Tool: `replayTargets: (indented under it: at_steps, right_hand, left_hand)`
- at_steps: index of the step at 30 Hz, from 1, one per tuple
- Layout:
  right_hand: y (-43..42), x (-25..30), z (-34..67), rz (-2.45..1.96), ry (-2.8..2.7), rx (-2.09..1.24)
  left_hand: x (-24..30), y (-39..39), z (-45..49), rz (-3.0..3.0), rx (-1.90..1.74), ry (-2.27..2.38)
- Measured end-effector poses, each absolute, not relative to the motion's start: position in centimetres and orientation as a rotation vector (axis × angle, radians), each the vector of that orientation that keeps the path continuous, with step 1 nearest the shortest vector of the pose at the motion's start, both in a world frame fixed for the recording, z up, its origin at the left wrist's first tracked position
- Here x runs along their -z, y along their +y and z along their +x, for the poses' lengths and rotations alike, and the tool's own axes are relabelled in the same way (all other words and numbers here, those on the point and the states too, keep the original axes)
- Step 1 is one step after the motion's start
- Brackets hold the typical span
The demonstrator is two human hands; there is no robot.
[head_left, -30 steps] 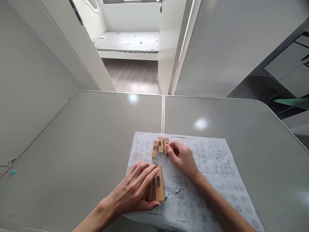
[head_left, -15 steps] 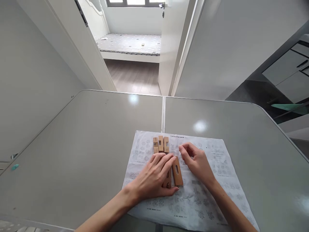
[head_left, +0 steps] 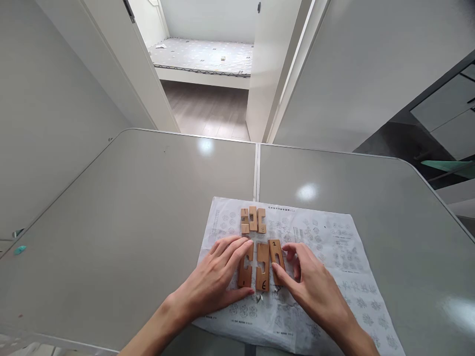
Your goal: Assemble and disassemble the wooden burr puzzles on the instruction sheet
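Alignment, by the look of it: a step of squaring up three large wooden pieces (head_left: 262, 253) in a row on a printed sheet (head_left: 326, 237), with three smaller blocks (head_left: 253, 225) in a second row just beyond. Over the left piece (head_left: 244, 278), marked 1, a left grip (head_left: 221, 275) with fingertips at the far end and thumb by the near end; grasping, though with a firmness impossible to tell. At the right piece (head_left: 274, 247), marked 2, a right grip (head_left: 309, 278) with thumb along the left side and fingers by the right, pinching lightly as far as can be judged. Between those, untouched, the middle piece (head_left: 266, 283), with a mark like an E. Calls next, most likely, for light, level pressure on both outer pieces, then a clean release without dragging the paper.

In the large pieces, warm brown, smooth wood, flat and slab-like; notches cut into left and middle, an elongated slot through the right. Paler, blockier wood in the small ones, notched too. Beneath, thin creased paper dense with line diagrams, spread on a glossy grey tabletop (head_left: 166, 198).
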State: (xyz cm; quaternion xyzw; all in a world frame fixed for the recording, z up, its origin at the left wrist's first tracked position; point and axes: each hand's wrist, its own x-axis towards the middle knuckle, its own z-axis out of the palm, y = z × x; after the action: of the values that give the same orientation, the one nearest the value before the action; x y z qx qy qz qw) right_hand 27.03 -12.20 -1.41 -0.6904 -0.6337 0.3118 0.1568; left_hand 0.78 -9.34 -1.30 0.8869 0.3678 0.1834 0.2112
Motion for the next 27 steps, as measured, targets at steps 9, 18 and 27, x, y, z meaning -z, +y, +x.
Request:
replayTargets:
  at_steps: [9, 18, 27]
  right_hand:
    - [-11.0, 0.8, 26.4, -2.052, -1.867, -0.95]
    - [-11.5, 1.2, 26.5, -1.95, -1.866, -1.092]
    - [-11.5, -0.6, 27.2, -1.818, -1.724, -0.918]
  left_hand:
    - [1.0, -11.3, 3.7, 2.46, -0.616, 1.319]
    - [1.8, -12.0, 6.8, 2.43, -0.544, 1.528]
    - [1.5, -12.2, 7.4, 2.441, -0.558, 1.536]
